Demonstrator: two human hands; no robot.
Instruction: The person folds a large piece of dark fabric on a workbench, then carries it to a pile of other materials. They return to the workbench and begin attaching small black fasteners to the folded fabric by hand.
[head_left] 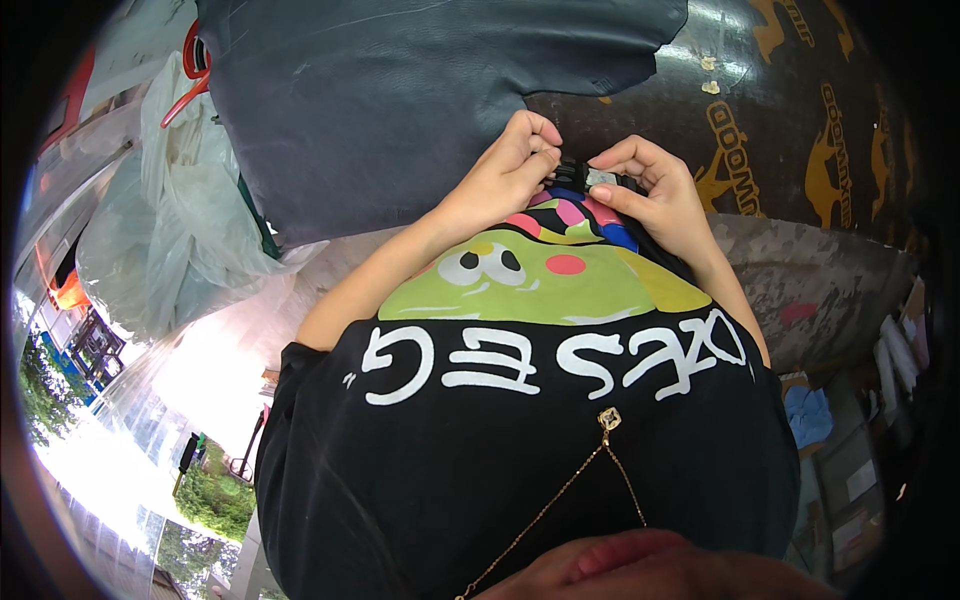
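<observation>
In front of my waist, both hands meet at a black buckle-like piece [568, 173] with a pale grey patch [602, 178] beside it. My left hand [512, 165] is closed, with thumb and fingers pinched at the left end of the black piece. On the other side my right hand [655, 190] grips its right end between thumb and fingers. The fingers partly cover the piece, so its exact shape is hidden. Just below lies the colourful print of my black T-shirt [540, 450].
A large dark blue-grey leather hide [400, 100] covers much of the work surface ahead. Right of it shows a dark board with yellow-brown print [770, 130]. Translucent plastic bags [150, 230] hang at the left, near a red-orange handle [187, 100]. A blue item [808, 415] lies low on the right.
</observation>
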